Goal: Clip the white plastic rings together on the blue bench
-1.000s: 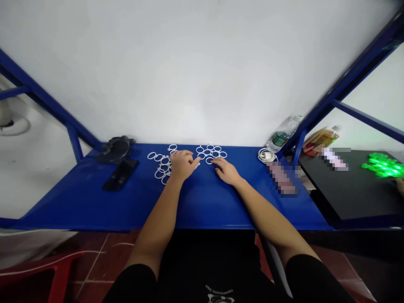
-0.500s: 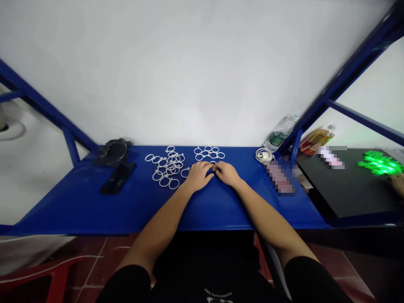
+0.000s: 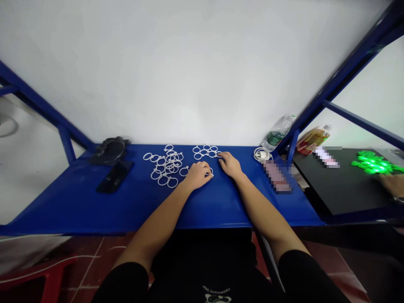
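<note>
My left hand (image 3: 198, 175) is over the middle of the blue table, its fingers curled and closed on a white ring (image 3: 212, 171) that shows at its right side. The ring looks like a curtain ring with a small eyelet. Further back, my right hand (image 3: 231, 165) reaches forward with its fingers apart. Its fingertips are at the rightmost ring (image 3: 219, 154) of a small group laid close together; whether they grip it I cannot tell. One loose ring (image 3: 184, 171) lies just left of my left hand. Beyond it spreads a loose heap of similar rings (image 3: 163, 180).
On the left of the blue table (image 3: 69, 202) are a black phone (image 3: 115, 176) and a dark plastic bundle (image 3: 110, 150). A coiled white cable (image 3: 261, 155) and a water bottle (image 3: 279, 134) stand right. Another person's hand (image 3: 391, 183) is by green glowing pieces (image 3: 375, 162) on a black table.
My hands have come apart. The right has moved forward and right to the ring group; the left has stayed nearly in place, with the ring now lower, by its fingers.
</note>
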Demonstrator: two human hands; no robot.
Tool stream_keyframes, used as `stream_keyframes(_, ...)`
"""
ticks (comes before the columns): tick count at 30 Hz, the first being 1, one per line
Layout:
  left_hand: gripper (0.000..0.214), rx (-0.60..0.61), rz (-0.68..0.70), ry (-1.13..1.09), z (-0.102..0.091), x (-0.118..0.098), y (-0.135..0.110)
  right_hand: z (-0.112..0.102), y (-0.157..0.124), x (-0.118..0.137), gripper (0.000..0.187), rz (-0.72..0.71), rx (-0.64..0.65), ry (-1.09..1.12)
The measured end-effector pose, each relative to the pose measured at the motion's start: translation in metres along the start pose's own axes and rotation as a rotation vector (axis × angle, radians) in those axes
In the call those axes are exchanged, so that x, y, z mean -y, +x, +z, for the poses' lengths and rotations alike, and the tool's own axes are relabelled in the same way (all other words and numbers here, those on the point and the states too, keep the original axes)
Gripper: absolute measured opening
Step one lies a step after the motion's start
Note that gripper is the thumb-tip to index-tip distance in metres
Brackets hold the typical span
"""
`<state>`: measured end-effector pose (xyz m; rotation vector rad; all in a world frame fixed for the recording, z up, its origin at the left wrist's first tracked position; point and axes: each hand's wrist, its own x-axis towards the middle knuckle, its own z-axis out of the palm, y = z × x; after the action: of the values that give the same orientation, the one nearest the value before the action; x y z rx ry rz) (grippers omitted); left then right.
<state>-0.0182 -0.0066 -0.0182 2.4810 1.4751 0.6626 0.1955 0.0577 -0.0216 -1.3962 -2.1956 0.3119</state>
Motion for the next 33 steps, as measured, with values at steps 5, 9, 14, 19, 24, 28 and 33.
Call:
stream_keyframes(5, 0.013, 0.018, -0.062, -0.155, -0.002, -0.005, -0.001, -0.001, 0.004, 0.001, 0.046, 0.016, 0.105, -0.144)
stream_keyframes(9, 0.032, -0.076, -0.113, -0.228, -0.001, -0.003, -0.001, -0.001, 0.002, 0.005, 0.041, 0.054, 0.102, -0.173)
stream_keyframes(14, 0.022, -0.182, -0.087, -0.270, -0.002, 0.001, 0.000, -0.001, -0.001, 0.003, 0.026, 0.020, 0.122, -0.124)
stream_keyframes(19, 0.017, -0.278, -0.139, -0.315, 0.000, 0.001, 0.000, 0.001, -0.007, 0.012, 0.022, -0.024, 0.040, 0.120)
stream_keyframes(24, 0.015, -0.324, -0.082, -0.289, -0.003, -0.001, -0.001, 0.005, -0.010, 0.018, 0.017, -0.054, 0.043, 0.253)
stream_keyframes(28, 0.017, -0.351, -0.070, -0.243, -0.009, -0.003, -0.002, 0.007, -0.010, 0.017, 0.016, -0.059, 0.077, 0.321)
stream_keyframes(33, 0.017, -0.360, -0.044, -0.251, -0.009, -0.003, -0.002, 0.005, -0.010, 0.017, 0.016, -0.070, 0.089, 0.310)
